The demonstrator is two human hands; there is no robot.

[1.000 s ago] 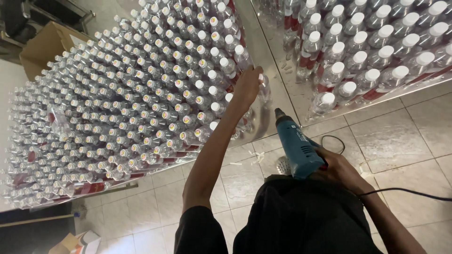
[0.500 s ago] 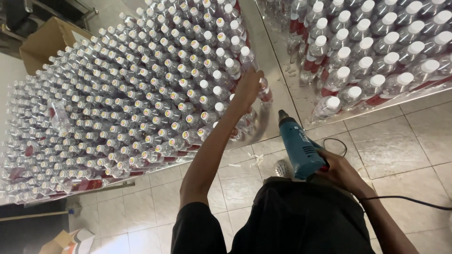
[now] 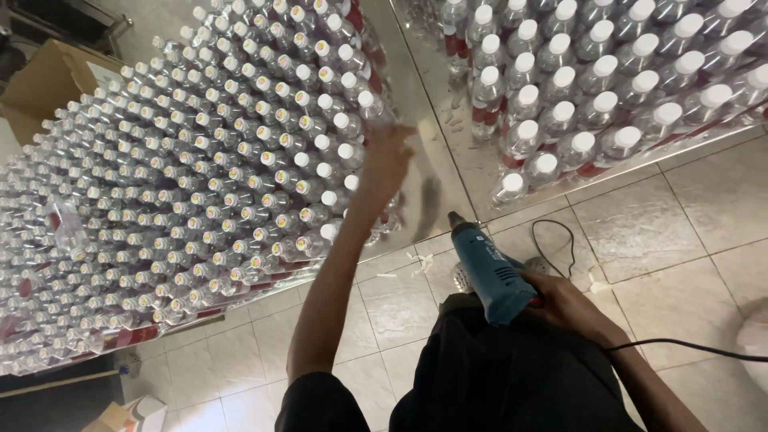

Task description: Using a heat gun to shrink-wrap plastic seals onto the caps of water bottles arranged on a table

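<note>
The left hand [image 3: 386, 164] is stretched out with fingers loosely spread, blurred, lying against the near edge of the big block of capped clear bottles [image 3: 200, 176]; it grips nothing that I can make out. Its arm runs straight up from the shoulder. The right hand [image 3: 564, 308] is wrapped tight round the handle of a blue heat gun [image 3: 488, 268], nozzle aimed up toward the gap beside the left hand. Compared with a moment ago, the left hand has slid slightly sideways along the bottles.
</note>
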